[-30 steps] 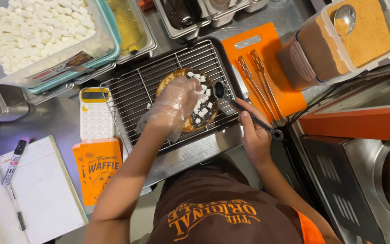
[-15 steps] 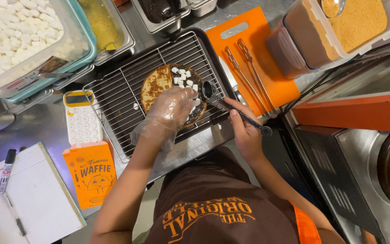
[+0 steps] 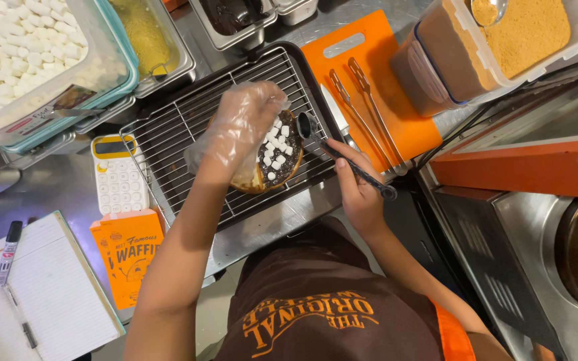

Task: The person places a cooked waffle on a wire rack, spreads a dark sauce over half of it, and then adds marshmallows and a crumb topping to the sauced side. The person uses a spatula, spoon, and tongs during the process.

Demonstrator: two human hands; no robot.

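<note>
A round waffle (image 3: 277,155) spread with dark chocolate and dotted with small white marshmallows lies on a wire cooling rack (image 3: 175,127) set in a dark tray. My left hand (image 3: 242,120), in a clear plastic glove, hovers over the waffle's left half with fingers bunched; whether it pinches marshmallows I cannot tell. My right hand (image 3: 356,184) grips a long black spoon (image 3: 309,127) whose bowl rests at the waffle's right edge.
A tub of marshmallows (image 3: 28,53) stands top left beside metal pans of sauce (image 3: 142,33). An orange board (image 3: 396,113) holds tongs and a knife. Tubs of brown crumbs (image 3: 523,33) sit top right. A calculator (image 3: 120,177), orange paper sleeves (image 3: 128,254) and a notebook with pen (image 3: 28,294) lie left.
My gloved left hand moved from the near side of the waffle up over its left half. The right hand kept the spoon at the waffle's right edge. The camera view shifted.
</note>
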